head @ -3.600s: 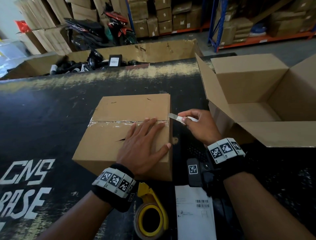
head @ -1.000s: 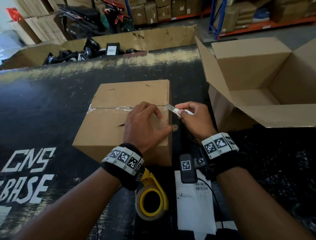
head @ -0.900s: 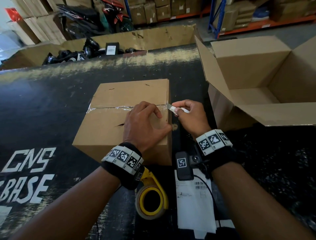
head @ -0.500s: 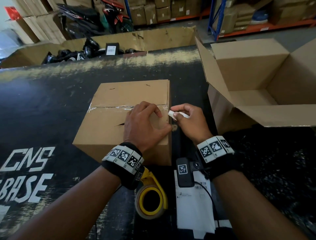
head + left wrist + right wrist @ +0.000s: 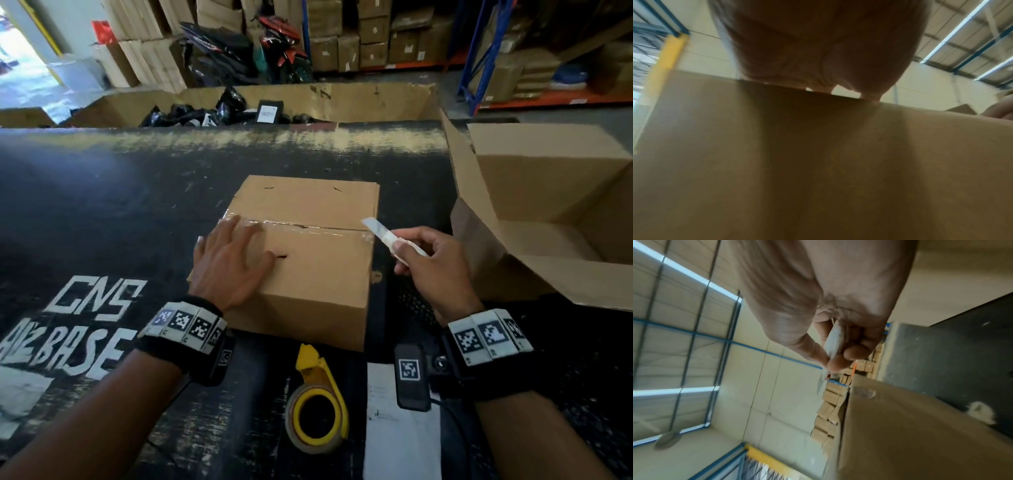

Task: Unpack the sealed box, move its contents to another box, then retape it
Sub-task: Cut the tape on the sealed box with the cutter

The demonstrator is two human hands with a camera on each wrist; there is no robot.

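Your left hand (image 5: 228, 265) lies flat on the sealed box (image 5: 318, 260), covering the near-left part of its top; the lid to the right of it is bare up to the taped seam (image 5: 308, 228). Your right hand (image 5: 433, 265) hangs off the box's right edge with the cutter (image 5: 390, 238), in a narrow gap of dark table (image 5: 120, 192) walled on its right by the open box (image 5: 534, 219). Behind both wrists sit the tape dispenser (image 5: 318, 407) and a paper sheet (image 5: 400, 435)
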